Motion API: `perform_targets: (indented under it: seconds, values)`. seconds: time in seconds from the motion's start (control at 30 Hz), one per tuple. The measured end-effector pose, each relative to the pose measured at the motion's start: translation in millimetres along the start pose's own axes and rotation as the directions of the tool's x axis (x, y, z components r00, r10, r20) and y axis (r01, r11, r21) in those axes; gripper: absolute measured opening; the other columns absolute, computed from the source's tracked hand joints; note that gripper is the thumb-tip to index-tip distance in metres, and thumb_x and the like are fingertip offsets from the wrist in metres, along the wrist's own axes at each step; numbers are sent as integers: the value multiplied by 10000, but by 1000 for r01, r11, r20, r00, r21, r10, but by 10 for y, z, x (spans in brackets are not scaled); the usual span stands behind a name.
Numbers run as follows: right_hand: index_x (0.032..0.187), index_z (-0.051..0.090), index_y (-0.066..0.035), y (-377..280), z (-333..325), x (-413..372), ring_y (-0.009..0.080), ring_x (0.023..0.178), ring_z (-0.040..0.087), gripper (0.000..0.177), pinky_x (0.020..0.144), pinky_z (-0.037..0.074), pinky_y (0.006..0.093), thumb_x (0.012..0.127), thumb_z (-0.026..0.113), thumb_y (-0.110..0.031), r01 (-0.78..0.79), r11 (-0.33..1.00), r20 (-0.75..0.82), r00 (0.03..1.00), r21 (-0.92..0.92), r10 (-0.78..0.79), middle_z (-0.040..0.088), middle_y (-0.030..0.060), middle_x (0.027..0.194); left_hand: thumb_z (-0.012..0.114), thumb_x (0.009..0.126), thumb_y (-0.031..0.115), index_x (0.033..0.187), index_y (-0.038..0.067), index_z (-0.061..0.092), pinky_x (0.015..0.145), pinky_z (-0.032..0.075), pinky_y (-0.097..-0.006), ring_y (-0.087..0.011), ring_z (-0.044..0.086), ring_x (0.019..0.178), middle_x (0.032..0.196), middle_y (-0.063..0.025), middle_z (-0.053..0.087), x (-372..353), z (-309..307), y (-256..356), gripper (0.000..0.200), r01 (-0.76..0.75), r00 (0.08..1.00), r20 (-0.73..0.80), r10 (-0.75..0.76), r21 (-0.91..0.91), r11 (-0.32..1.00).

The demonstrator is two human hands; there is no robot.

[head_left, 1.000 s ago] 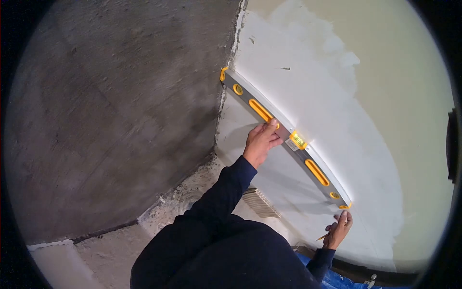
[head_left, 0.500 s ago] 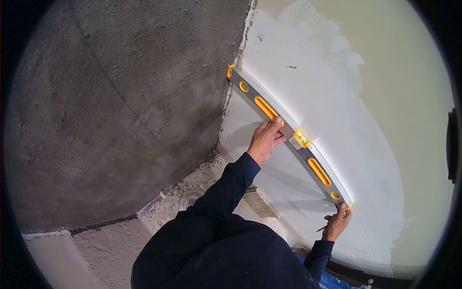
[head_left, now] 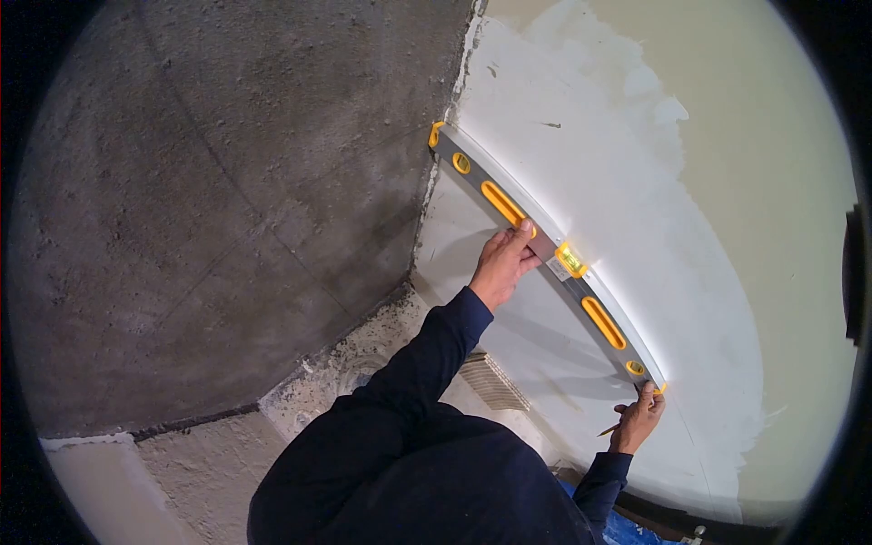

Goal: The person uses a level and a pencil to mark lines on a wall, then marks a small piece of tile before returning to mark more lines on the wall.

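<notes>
A long grey spirit level with yellow-framed vials and yellow-rimmed slots lies against the white wall, its upper left end at the corner with the dark wall. My left hand grips its lower edge left of the middle vial, thumb on the face and fingers beneath. At the lower right end, my right hand pinches the level near its yellow end cap. A thin pencil sticks out to the left from my right hand.
A rough dark grey wall fills the left. Below the level, a ridged light-coloured piece sits near the wall's foot. Something blue shows at the bottom right, beside a dark curved edge. A dark object stands at the far right.
</notes>
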State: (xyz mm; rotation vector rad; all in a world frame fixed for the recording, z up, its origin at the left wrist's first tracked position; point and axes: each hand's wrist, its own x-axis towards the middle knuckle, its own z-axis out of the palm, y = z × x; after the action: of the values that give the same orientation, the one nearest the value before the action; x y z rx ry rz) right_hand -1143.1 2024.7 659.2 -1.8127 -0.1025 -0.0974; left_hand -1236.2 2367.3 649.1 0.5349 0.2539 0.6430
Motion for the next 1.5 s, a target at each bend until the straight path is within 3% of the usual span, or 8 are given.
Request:
perform_targets:
  seconds: [0.2,0.5,0.67,0.83,1.3,1.4,1.47,1.5]
  values:
    - [1067,478,-5,-18,5,-17,97,511,475,516,415,469,240,870,631,-456,-2,1000,5,1000,12,2,574,102,881,583,931,363,1170,14,483,980,453,-404,-222,554,1067,1131,-104,542,-13,20,2,434,-16,1000,-2,16,20,1000]
    - [1088,478,-10,-12,-17,-7,64,470,419,479,415,469,239,885,625,-419,-62,998,21,998,29,61,572,99,869,594,921,377,1159,-7,489,963,468,-404,-232,559,1066,1116,-123,556,-4,57,17,464,-11,998,-60,14,45,999]
    - [1126,479,-17,-104,-9,-93,65,424,372,475,428,480,260,938,513,-452,-73,988,12,997,134,72,559,101,852,612,908,392,1116,-11,516,914,493,-383,-240,563,1058,1095,-134,558,-31,85,27,463,15,996,-87,-7,89,996]
    - [962,480,-66,-104,-57,-53,62,379,333,414,430,479,272,949,471,-479,-150,961,46,989,233,143,567,94,884,585,920,414,1121,-31,499,942,464,-389,-251,559,1051,1058,-150,555,13,42,20,496,6,995,-95,5,115,993]
    - [965,486,-59,-192,-15,-81,57,390,357,420,430,478,265,946,476,-478,-168,960,34,986,225,165,523,59,810,582,921,418,1233,-64,436,983,443,-413,-300,515,1147,1167,-180,517,31,-16,40,593,39,998,-55,-33,120,992]
    - [1014,479,-73,-197,-16,-166,71,400,363,398,398,423,265,954,441,-464,-204,952,-40,975,227,219,505,45,746,582,921,415,1243,-68,427,990,438,-416,-309,511,1150,1177,-186,509,35,-22,24,601,31,998,-48,-26,107,994]
    - [1052,472,-86,102,-172,-193,90,411,359,359,376,336,265,948,429,-427,-397,827,118,916,397,383,500,36,700,567,927,424,1236,-62,436,981,440,-406,-283,524,1130,1148,-169,525,24,7,22,590,30,998,-66,-22,117,993]
    - [1077,450,-107,224,-179,-259,94,394,340,279,366,293,266,934,425,-345,-426,801,183,905,422,384,490,32,657,553,933,433,1229,-56,446,972,442,-396,-258,537,1109,1120,-152,540,16,24,24,582,27,996,-87,-16,128,991]
